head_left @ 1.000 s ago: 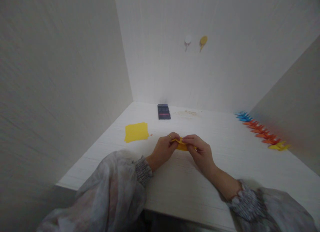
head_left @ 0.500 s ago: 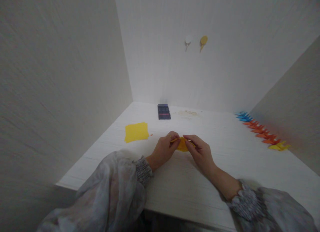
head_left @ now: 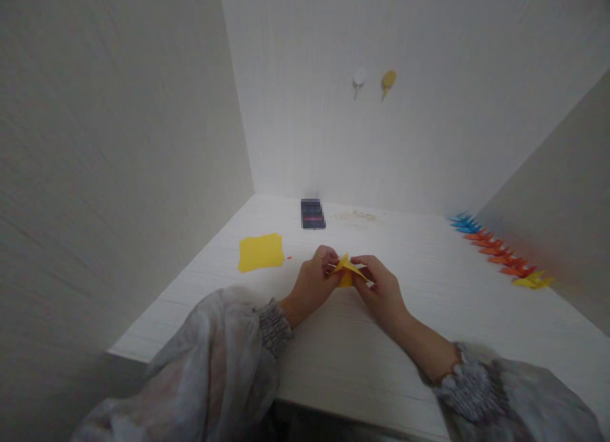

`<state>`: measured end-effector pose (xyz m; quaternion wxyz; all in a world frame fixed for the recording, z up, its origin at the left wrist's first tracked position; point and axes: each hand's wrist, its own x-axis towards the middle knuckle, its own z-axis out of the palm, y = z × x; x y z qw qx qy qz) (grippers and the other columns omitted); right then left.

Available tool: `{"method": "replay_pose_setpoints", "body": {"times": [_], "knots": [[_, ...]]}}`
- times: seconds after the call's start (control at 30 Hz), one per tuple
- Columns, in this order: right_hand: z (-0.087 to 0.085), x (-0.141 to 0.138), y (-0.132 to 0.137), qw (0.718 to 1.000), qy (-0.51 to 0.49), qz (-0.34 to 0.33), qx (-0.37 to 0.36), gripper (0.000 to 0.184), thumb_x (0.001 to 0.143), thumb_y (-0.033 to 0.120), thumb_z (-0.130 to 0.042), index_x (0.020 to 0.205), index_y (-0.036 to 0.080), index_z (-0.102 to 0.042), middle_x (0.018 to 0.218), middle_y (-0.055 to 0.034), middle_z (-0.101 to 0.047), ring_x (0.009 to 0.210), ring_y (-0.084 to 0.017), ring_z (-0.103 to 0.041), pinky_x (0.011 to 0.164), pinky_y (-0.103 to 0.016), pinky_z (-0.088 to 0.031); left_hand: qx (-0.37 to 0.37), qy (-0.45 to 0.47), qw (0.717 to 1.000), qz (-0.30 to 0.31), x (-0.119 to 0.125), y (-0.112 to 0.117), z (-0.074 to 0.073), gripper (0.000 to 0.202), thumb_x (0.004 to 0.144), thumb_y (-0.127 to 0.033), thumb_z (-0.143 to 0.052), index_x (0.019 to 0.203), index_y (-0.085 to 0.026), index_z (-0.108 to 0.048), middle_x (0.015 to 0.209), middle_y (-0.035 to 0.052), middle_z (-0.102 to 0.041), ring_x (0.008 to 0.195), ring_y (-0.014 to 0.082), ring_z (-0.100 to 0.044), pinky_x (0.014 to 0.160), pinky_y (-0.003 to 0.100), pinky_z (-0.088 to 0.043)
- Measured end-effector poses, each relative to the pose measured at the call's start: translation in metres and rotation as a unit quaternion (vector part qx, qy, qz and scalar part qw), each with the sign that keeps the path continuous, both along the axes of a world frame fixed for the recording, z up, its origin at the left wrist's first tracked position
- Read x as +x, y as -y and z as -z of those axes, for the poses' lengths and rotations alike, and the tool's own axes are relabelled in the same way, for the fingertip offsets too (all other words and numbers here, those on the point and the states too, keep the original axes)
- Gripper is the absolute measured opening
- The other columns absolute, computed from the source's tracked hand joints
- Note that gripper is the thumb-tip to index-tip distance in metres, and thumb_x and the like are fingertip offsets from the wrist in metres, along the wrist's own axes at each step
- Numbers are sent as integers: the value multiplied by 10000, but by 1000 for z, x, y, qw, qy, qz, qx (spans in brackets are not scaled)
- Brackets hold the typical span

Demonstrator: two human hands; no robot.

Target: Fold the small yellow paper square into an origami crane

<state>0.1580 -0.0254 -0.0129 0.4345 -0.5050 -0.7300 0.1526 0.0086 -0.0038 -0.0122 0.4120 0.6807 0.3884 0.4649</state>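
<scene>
Between my two hands is a partly folded piece of yellow origami paper (head_left: 346, 278), with one pointed flap standing up at its top. My left hand (head_left: 315, 283), with a ring on one finger, pinches its left side. The right side is pinched by the thumb and fingers of my right hand (head_left: 380, 288). My fingertips hide parts of the folds. Left of my hands lies a stack of flat yellow paper sheets (head_left: 260, 252), with a tiny orange scrap (head_left: 289, 258) beside it.
A dark, pixelated phone-like object (head_left: 312, 214) lies near the back wall. Along the right side runs a row of folded paper cranes (head_left: 500, 251) in blue, orange, red and yellow. Two hooks (head_left: 389, 80), one white and one yellow, hang on the back wall. Walls close in both sides.
A flap of the yellow paper has lifted into an upright point, where the piece looked flatter before. My fingers have shifted slightly on its sides; everything else stays put.
</scene>
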Motion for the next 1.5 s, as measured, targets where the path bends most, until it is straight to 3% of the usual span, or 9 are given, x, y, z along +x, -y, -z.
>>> {"method": "replay_pose_setpoints", "body": {"times": [0.23,0.33,0.57,0.77,0.97,1.17,1.33,1.5], "knots": [[0,1,1,997,46,6,62,309,695,129,-506,994,195,-464,923,-77,-601,810,-189,-601,697,-334,-500,4,-3,998,63,5,7,-4,469,655,-118,-537,1073,-210,-347,935,40,-513,681,105,-583,590,232,-488],[-2,1,2,991,89,-6,104,345,685,110,-488,1019,187,-451,935,-85,-601,836,-196,-594,707,-332,-497,-3,2,998,65,5,8,-3,497,636,-125,-557,1081,-193,-347,980,63,-514,686,113,-585,596,241,-489],[-2,1,1,962,198,5,187,366,686,90,-457,1045,163,-447,888,-98,-615,780,-210,-593,651,-334,-498,-12,2,997,80,4,7,-1,354,659,-118,-521,1008,-154,-474,863,53,-593,750,143,-589,668,264,-486],[2,3,-1,946,235,12,225,380,703,86,-434,1076,158,-439,911,-108,-608,809,-215,-579,669,-344,-492,-32,33,994,94,6,8,-1,375,648,-90,-521,1014,-159,-479,890,51,-605,770,143,-595,671,258,-488],[1,4,0,944,252,-7,212,420,700,71,-427,1112,151,-406,921,-122,-589,825,-228,-564,663,-358,-490,-40,24,995,86,6,7,1,405,632,-62,-514,1025,-158,-483,882,50,-610,773,148,-600,685,266,-491],[-2,3,0,958,204,-24,201,431,692,62,-433,1105,179,-398,940,-111,-559,851,-223,-542,687,-368,-481,-54,45,993,99,7,7,2,404,628,-57,-516,1018,-157,-487,900,58,-605,795,151,-596,684,265,-488],[-5,-1,2,982,95,-30,161,371,702,114,-465,1062,186,-409,936,-91,-525,867,-203,-519,731,-357,-461,-108,134,983,63,7,1,3,358,607,-114,-603,942,-138,-478,837,49,-609,747,139,-591,676,272,-471],[-7,-5,5,994,34,-19,99,218,777,179,-440,994,187,-462,900,-72,-529,823,-175,-519,708,-318,-455,-181,237,953,42,6,-3,2,335,586,-154,-645,881,-124,-489,844,40,-592,735,111,-572,675,243,-451]]}}
